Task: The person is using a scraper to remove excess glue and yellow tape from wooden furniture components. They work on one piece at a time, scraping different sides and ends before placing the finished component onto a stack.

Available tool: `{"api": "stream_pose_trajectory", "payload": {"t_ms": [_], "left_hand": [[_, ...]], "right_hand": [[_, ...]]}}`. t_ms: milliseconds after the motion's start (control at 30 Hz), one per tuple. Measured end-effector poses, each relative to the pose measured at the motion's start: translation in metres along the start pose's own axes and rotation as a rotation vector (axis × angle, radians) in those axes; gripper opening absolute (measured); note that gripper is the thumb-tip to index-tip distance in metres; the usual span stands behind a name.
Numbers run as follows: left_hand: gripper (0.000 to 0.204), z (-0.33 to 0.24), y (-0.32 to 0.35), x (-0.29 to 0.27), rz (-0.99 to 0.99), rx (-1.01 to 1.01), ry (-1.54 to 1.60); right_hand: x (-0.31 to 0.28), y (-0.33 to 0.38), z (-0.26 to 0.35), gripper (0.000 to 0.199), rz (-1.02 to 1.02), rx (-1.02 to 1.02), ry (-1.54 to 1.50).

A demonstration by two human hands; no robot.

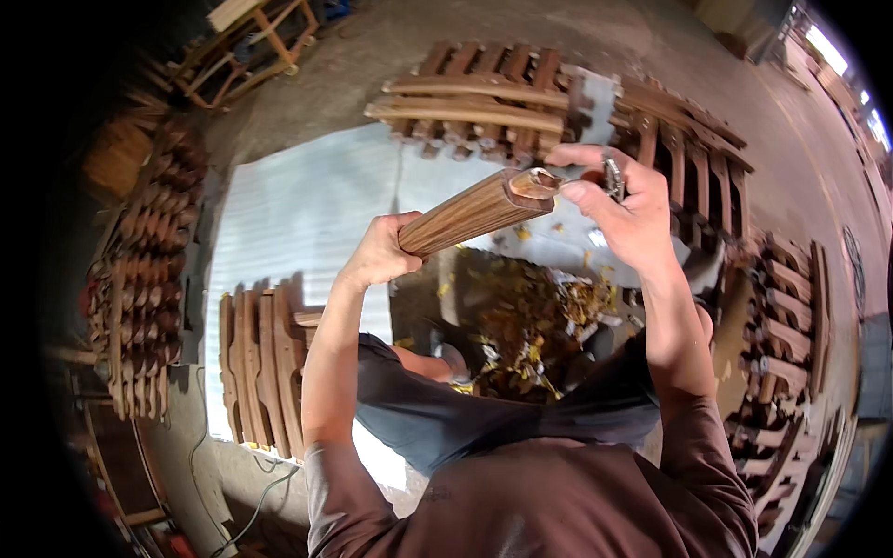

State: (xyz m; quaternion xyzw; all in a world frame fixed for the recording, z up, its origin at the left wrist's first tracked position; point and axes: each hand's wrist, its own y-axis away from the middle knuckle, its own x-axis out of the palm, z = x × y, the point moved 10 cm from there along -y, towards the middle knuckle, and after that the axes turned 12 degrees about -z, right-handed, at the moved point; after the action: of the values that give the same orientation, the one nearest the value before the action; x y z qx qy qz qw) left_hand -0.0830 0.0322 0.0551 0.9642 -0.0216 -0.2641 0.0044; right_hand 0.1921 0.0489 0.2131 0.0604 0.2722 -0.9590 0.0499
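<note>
The left hand [377,251] clamped a wooden bar [470,216], long axis and narrow end [532,184] pointing toward two o'clock; the right hand's [634,212] finger grip was unclear.

a brown wooden bar [470,216] with dark streaked grain is held aloft at a slant, its narrower, pale-patched end stub [533,184] pointing forward and right, near a small dark metal piece [614,174] of unclear shape.
</note>
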Motion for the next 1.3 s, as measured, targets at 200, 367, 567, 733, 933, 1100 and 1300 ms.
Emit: {"api": "stream_pose_trajectory", "payload": {"t_ms": [200,367,567,733,933,1100,1300], "left_hand": [[0.047,0.036,0.003,0.047,0.11,0.069,-0.06],[0.05,0.064,0.014,0.046,0.131,0.164,-0.184],[0.049,0.069,0.036,0.072,0.23,0.247,-0.346],[0.055,0.086,0.046,0.066,0.152,0.232,-0.481],[0.058,0.066,0.051,0.092,0.286,0.153,-0.288],[0.079,0.041,0.056,0.115,0.065,0.352,-0.393],[0.072,0.057,0.049,0.129,0.018,0.331,-0.487]], "right_hand": [[0.005,0.043,-0.052,0.013,0.165,0.14,0.236],[0.04,0.082,-0.044,0.019,0.052,-0.378,0.408],[0.085,0.125,-0.049,0.043,0.184,-0.568,0.335],[0.1,0.133,-0.072,0.044,0.35,-0.428,0.283],[0.109,0.143,-0.075,0.044,0.434,-0.467,0.346],[0.1,0.139,-0.103,0.028,0.507,-0.202,0.464],[0.062,0.127,-0.105,0.017,0.6,0.087,0.861]]}}
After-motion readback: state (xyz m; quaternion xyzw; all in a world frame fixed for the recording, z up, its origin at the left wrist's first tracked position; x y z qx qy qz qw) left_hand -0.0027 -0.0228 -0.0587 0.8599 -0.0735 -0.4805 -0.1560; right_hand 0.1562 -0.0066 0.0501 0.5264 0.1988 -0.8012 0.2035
